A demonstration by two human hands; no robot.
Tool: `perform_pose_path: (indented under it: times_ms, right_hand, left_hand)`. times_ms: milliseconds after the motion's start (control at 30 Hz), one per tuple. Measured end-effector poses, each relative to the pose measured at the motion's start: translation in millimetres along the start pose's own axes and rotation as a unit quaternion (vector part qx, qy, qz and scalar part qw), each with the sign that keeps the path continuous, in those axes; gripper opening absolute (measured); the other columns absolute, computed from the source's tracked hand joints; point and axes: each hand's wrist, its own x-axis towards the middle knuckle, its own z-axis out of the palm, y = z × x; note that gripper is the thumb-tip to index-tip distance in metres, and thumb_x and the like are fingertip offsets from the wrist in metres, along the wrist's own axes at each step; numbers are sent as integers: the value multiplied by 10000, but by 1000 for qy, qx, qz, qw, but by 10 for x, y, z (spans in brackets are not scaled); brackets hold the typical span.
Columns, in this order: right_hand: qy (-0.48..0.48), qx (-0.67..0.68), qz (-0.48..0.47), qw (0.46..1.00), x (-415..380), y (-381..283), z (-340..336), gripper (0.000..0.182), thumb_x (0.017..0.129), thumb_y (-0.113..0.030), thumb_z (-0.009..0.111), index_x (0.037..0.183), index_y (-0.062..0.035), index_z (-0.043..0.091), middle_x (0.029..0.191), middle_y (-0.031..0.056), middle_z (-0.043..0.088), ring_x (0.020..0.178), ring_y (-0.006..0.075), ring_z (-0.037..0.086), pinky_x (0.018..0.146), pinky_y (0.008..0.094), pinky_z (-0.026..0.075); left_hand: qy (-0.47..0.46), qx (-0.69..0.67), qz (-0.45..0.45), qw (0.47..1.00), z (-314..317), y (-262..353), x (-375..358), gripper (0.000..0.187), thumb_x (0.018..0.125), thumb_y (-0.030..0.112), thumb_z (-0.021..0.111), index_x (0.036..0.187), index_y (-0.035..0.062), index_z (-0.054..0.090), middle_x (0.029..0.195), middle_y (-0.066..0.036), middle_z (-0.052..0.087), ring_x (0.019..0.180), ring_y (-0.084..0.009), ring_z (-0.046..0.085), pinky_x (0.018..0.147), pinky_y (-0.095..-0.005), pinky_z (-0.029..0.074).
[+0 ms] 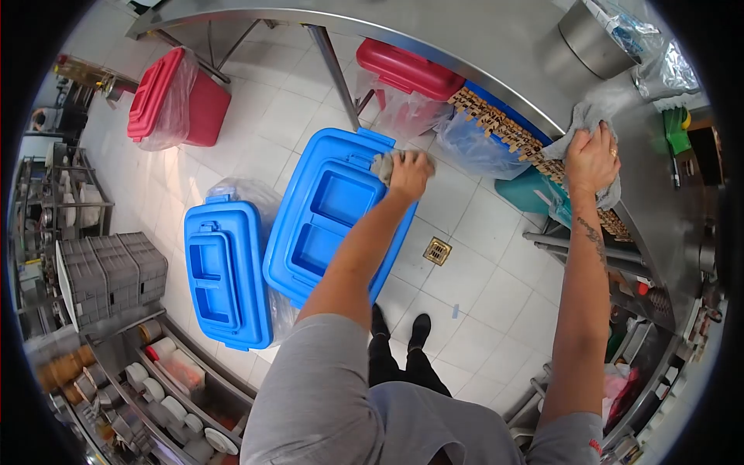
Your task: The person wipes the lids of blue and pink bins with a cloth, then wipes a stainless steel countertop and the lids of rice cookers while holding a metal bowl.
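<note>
Gripping rag (381, 168) in left hand (412, 174), at upper-right edge of big blue bin (325, 223). Holding cloth (593, 112) bunched under right hand (593, 161), at edge of steel table (496, 39), well right of big blue bin. Near it: drain (437, 250) to right, 1 smaller blue bin (242, 267) to left.

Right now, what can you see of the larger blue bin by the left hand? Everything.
The larger blue bin looks like plastic: bright blue, with a rounded rectangular lid that appears closed. Two recessed rectangular panels sit in the lid's raised middle. It stands on the tiled floor, beside the smaller blue bin. The left hand holds a greyish cloth at the lid's edge. The left forearm hides part of the lid; the contents aren't visible.
</note>
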Motion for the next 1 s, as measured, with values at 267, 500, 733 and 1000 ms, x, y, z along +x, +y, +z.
perform_pose_path:
  times_ms: [267,500,733,1000]
  right_hand:
    - [-39,-5,-3,999,17,-3,-97,357,837,-325,418,1049,-125,623,1180,-13,586,1070,193,550,846,437,438]
    - [-72,-13,-29,997,32,78,40,447,869,-387,323,1128,-131,582,1239,6,546,1092,245,538,874,433,441]
    - [-146,-15,-11,989,99,62,-2,435,865,-395,314,1105,-139,571,1194,52,565,1039,278,562,834,461,454]
    - [-384,642,43,662,-1203,-1086,-400,273,888,-155,402,845,50,577,790,204,606,688,284,564,654,414,441]
  left_hand:
    - [-83,-114,99,985,32,328,-2761,248,772,195,558,1000,144,640,1246,-57,417,1107,-270,406,845,-445,419]
    - [-285,-99,-17,953,-46,-355,-4762,351,740,121,545,1056,245,635,1227,-108,451,1146,-309,423,866,-482,453]
    - [13,2,-262,965,-1009,-1831,-4091,466,703,50,563,1141,212,581,1196,-130,483,998,-349,512,779,-444,484]
    - [-27,32,-285,958,-65,-1073,-5645,429,769,113,527,1144,311,591,1200,-83,456,1039,-291,462,735,-419,481]
